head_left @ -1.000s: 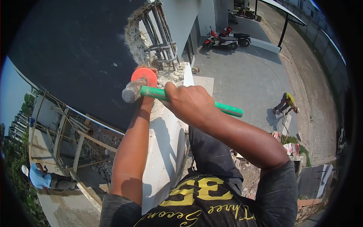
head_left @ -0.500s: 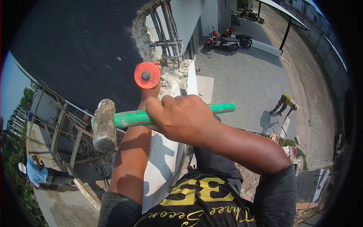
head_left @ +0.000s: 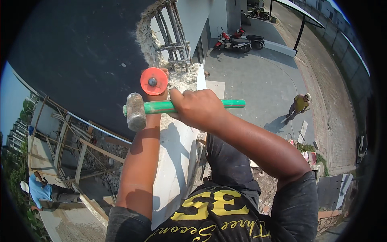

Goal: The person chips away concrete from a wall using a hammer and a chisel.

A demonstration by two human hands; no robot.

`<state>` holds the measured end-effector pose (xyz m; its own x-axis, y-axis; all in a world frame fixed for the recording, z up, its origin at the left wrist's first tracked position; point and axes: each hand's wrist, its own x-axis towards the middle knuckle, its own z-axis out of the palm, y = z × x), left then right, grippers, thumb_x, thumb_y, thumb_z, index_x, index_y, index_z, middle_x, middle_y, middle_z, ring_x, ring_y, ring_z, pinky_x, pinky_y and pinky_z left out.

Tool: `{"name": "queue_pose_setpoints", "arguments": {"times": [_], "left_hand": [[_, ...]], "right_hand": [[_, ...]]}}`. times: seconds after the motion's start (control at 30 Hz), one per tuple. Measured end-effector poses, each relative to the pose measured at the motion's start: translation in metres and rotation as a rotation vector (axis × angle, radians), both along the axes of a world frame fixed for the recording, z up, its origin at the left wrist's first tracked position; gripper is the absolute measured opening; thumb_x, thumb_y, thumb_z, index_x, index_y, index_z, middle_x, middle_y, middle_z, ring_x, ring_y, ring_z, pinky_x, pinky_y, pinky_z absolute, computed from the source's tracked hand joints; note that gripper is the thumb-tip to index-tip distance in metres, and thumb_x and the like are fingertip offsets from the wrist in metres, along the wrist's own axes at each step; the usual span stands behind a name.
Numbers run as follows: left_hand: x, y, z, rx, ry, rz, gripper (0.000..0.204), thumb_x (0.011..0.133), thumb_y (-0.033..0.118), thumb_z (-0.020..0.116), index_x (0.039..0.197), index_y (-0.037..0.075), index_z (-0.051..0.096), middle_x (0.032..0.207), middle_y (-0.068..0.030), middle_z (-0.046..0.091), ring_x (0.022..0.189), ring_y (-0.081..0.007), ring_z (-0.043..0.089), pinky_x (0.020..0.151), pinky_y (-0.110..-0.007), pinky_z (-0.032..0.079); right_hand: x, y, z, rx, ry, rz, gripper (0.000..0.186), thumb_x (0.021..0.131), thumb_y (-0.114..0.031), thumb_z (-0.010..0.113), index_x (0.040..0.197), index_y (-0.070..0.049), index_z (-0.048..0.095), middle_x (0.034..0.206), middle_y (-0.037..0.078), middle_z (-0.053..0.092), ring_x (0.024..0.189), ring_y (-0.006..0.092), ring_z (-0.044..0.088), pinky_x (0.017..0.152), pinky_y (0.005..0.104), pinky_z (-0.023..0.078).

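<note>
My left hand (head_left: 156, 95) is closed round a chisel with a round red guard (head_left: 147, 76) and a dark metal top, largely hidden beneath the guard. My right hand (head_left: 199, 107) grips the green handle (head_left: 234, 103) of a sledgehammer, whose worn steel head (head_left: 136, 117) is below and left of the guard, apart from the chisel top, above my left forearm. Behind the chisel is broken, pale concrete (head_left: 183, 76) with exposed steel bars (head_left: 172, 38) rising from it, beside a dark wall (head_left: 80, 48). A white ledge (head_left: 171, 169) runs under my arms.
Far below right lies a paved yard (head_left: 258, 76) with scooters (head_left: 238, 44) and a worker (head_left: 299, 105) in yellow. Lower left are timber framing (head_left: 82, 161), rubble (head_left: 107, 155) and another worker (head_left: 42, 189) in blue. A canopy post (head_left: 300, 34) stands upper right.
The hammer head left the chisel top, dropped down and left, then moved partly back up and right since half a second ago. The worker in yellow has straightened from bending.
</note>
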<state>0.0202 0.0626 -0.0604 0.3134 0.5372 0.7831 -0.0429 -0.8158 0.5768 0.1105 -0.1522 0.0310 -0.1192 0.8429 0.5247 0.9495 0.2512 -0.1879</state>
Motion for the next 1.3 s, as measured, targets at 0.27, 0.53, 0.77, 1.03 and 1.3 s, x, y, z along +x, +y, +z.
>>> {"name": "queue_pose_setpoints", "arguments": {"times": [0.27,0.53,0.77,1.03,1.3], "left_hand": [[-0.023,0.003,0.003,-0.087,-0.05,0.03,0.018,0.091,0.012,0.068,0.105,0.004,0.061,0.099,-0.0062,0.068,0.092,-0.0146,0.063,0.08,-0.028,0.051],[-0.011,0.018,-0.005,-0.229,-0.111,-0.113,0.017,0.089,0.016,0.068,0.102,0.005,0.066,0.101,-0.004,0.066,0.096,-0.0144,0.06,0.087,-0.03,0.047],[0.031,-0.017,0.005,-0.11,-0.041,-0.048,0.016,0.089,0.016,0.069,0.101,0.005,0.066,0.101,-0.0042,0.066,0.096,-0.0145,0.061,0.087,-0.03,0.047],[-0.017,-0.004,0.009,-0.065,0.086,0.119,0.014,0.089,0.016,0.069,0.098,0.006,0.068,0.096,-0.0041,0.068,0.092,-0.0146,0.062,0.085,-0.031,0.049],[-0.004,-0.027,0.031,-0.22,0.185,0.201,0.013,0.09,0.014,0.068,0.099,0.005,0.067,0.096,-0.0036,0.067,0.091,-0.0122,0.061,0.083,-0.029,0.048]], "right_hand": [[-0.049,-0.048,0.033,0.321,-0.065,0.24,0.026,0.094,-0.027,0.055,0.086,-0.004,0.046,0.066,0.014,0.062,0.051,0.0327,0.064,0.042,0.0443,0.048],[-0.013,0.008,0.0,-0.061,0.146,-0.084,0.036,0.091,-0.037,0.062,0.089,-0.005,0.048,0.063,0.013,0.063,0.056,0.0338,0.066,0.048,0.0455,0.05],[0.014,-0.024,0.001,0.22,-0.108,0.009,0.032,0.091,-0.035,0.061,0.087,-0.006,0.049,0.063,0.012,0.063,0.052,0.0307,0.065,0.044,0.0427,0.048],[-0.027,-0.037,0.03,0.191,0.018,0.109,0.039,0.089,-0.041,0.064,0.088,-0.005,0.049,0.062,0.013,0.063,0.053,0.0309,0.065,0.044,0.0426,0.047],[0.017,0.011,0.0,-0.13,0.099,-0.134,0.035,0.092,-0.037,0.062,0.091,-0.004,0.049,0.063,0.016,0.064,0.058,0.0367,0.067,0.051,0.0474,0.051]]}}
